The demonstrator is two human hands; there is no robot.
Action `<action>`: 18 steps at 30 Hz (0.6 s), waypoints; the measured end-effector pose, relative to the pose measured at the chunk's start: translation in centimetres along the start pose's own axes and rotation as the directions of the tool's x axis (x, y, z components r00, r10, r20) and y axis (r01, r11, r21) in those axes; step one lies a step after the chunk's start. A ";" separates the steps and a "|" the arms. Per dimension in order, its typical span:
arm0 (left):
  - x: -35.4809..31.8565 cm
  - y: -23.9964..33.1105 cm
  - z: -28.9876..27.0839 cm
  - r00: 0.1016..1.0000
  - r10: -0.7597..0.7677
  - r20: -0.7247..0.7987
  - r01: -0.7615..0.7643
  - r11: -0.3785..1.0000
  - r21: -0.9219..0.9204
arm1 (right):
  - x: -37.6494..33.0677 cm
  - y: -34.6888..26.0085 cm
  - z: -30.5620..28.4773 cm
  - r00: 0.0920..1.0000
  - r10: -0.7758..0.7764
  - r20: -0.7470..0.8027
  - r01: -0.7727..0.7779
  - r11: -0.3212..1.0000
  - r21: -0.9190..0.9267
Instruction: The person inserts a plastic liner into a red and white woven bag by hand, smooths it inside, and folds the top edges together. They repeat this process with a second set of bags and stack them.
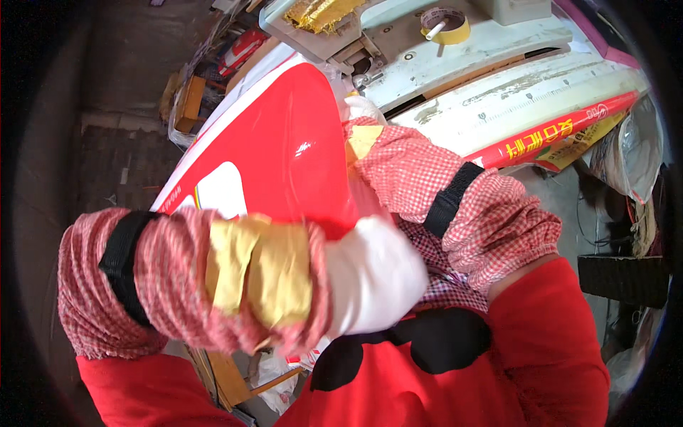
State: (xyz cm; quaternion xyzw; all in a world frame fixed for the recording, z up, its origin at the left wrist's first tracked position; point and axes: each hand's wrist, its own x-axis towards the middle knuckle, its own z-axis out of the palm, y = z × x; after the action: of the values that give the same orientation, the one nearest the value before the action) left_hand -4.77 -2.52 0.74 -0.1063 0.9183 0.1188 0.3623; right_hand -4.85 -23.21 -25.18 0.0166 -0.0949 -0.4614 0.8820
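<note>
A glossy red and white plastic sack (284,149) slants from the front of a sewing machine (455,43) down toward my lap. My left hand (380,277), in a white glove, is close to my body beside the sack's lower end; motion smears it and its fingers are not readable. My right hand (363,108), also gloved in white, reaches to the sack's upper edge by the machine's needle end. The checked sleeve cover (420,171) hides most of that hand, so I cannot tell its grip. Tape patches the left sleeve cover (185,277) too.
A tape roll (445,27) sits on the machine. A red printed sack strip (555,132) lines the worktable's (526,92) near edge. At right hangs a clear plastic bag (629,156). A wooden block (190,103) and other clutter stand beyond the sack at left.
</note>
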 end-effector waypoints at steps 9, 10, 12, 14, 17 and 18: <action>-2.4 -9.5 -4.4 0.824 -0.378 0.422 0.193 0.887 0.419 | 2.3 5.3 2.1 0.757 -0.272 0.594 -0.458 -0.870 0.184; -4.4 -9.4 -5.1 0.656 -0.578 0.485 0.344 0.801 0.489 | -0.4 10.0 9.1 0.719 -0.506 0.476 -0.679 -0.657 0.327; -8.9 -10.5 -4.7 0.726 -0.635 0.264 0.418 0.712 0.564 | -2.6 7.1 12.7 0.912 -0.359 0.197 -0.400 -0.884 0.241; -9.2 -8.4 -5.9 0.736 -0.634 0.237 0.466 0.728 0.503 | -2.3 5.2 11.5 0.957 -0.291 -0.003 -0.290 -0.956 -0.046; -8.3 -2.0 -2.6 0.867 -0.480 0.137 0.355 0.786 0.507 | -3.2 5.1 15.4 0.962 -0.103 -0.252 -0.137 -0.983 -0.122; -7.2 -1.8 -0.9 0.933 -0.343 0.110 0.286 0.890 0.355 | -3.1 5.5 15.5 0.964 -0.095 -0.248 -0.130 -0.983 -0.126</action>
State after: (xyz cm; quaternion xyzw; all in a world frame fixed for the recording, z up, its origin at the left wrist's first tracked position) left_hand 0.26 -3.74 6.08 -0.1808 0.8613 -0.0901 0.4662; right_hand -4.94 -16.65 -9.84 -0.8558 0.4976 -0.0185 0.1404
